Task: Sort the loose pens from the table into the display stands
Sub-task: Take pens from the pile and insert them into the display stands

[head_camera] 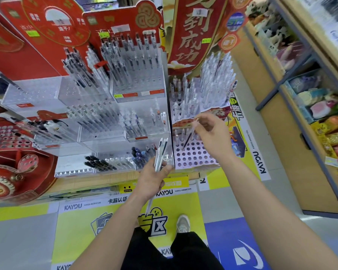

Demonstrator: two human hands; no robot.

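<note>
The right hand [211, 131] pinches one clear pen [189, 135] near its top between thumb and fingertips. The pen slants down to the perforated stand [200, 159], where its tip meets a hole in the near rows, though I cannot tell whether it is actually inside. The left hand [153, 177] grips a bundle of pens [161, 150] with its fingers curled round the middle, so their number is hidden; one end pokes out below the hand. Blur smears the right hand's fingers. The clear acrylic stands [142, 121] to the left hold more pens, their labels unreadable.
</note>
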